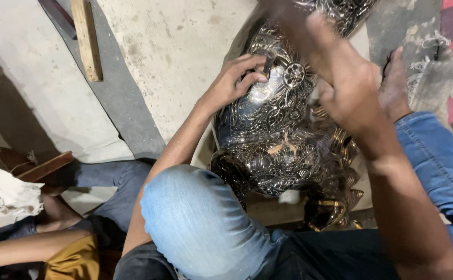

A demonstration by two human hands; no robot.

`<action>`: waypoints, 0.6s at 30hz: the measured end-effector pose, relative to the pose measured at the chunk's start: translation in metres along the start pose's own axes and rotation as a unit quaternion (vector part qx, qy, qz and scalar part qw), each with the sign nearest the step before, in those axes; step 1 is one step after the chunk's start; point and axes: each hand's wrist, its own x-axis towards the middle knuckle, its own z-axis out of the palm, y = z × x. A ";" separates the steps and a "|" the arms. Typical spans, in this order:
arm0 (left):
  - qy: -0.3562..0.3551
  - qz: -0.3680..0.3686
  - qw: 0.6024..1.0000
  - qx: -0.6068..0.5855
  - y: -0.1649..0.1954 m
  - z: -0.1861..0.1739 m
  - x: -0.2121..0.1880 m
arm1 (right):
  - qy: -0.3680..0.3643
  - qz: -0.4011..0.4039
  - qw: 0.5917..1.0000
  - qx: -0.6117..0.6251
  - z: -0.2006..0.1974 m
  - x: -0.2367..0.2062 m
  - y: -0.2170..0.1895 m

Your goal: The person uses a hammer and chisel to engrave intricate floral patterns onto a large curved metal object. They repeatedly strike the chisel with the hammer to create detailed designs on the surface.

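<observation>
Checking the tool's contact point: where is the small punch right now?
In the head view, the punch is centre-top, pinched by the left hand against the embossed metal vessel.

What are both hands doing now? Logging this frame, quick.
Left hand: closed on a small metal punch.
Right hand: raised, blurred; grip cannot be told.

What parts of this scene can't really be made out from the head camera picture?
- Right hand: motion-blurred; whatever it grips is unreadable.
- Embossed metal vessel: top cut by the upper edge, base hidden behind the knee.
- Small tool in the left hand: tip too small to identify.
- Second person: cut off lower left.
</observation>
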 end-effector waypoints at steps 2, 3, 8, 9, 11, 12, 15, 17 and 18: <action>-0.011 -0.013 1.000 0.000 -0.001 0.001 0.000 | 0.019 0.011 1.000 0.017 0.001 -0.002 -0.001; -0.019 -0.025 0.999 -0.004 -0.001 0.001 0.000 | 0.023 0.020 0.999 0.028 0.001 -0.001 -0.003; -0.004 0.004 1.000 0.005 -0.005 0.002 0.000 | 0.000 0.003 0.992 0.123 -0.015 0.005 -0.012; -0.007 0.006 1.000 0.006 -0.006 0.002 0.000 | -0.011 -0.003 0.997 0.082 -0.016 0.005 -0.013; -0.003 -0.013 1.000 0.001 -0.007 0.003 0.000 | -0.021 -0.025 0.999 0.002 -0.012 0.002 -0.012; 0.001 -0.019 1.000 0.004 -0.007 0.003 0.000 | -0.020 -0.040 0.998 -0.039 -0.007 0.002 -0.010; -0.002 0.010 1.000 0.007 -0.005 0.003 0.001 | 0.028 -0.003 0.997 0.075 0.009 -0.002 -0.008; -0.024 -0.058 0.998 -0.016 -0.002 0.002 0.000 | 0.048 -0.034 0.997 0.042 0.016 -0.003 -0.008; -0.034 -0.090 0.995 -0.022 -0.001 0.001 0.001 | 0.063 -0.052 0.996 0.026 0.017 -0.002 -0.007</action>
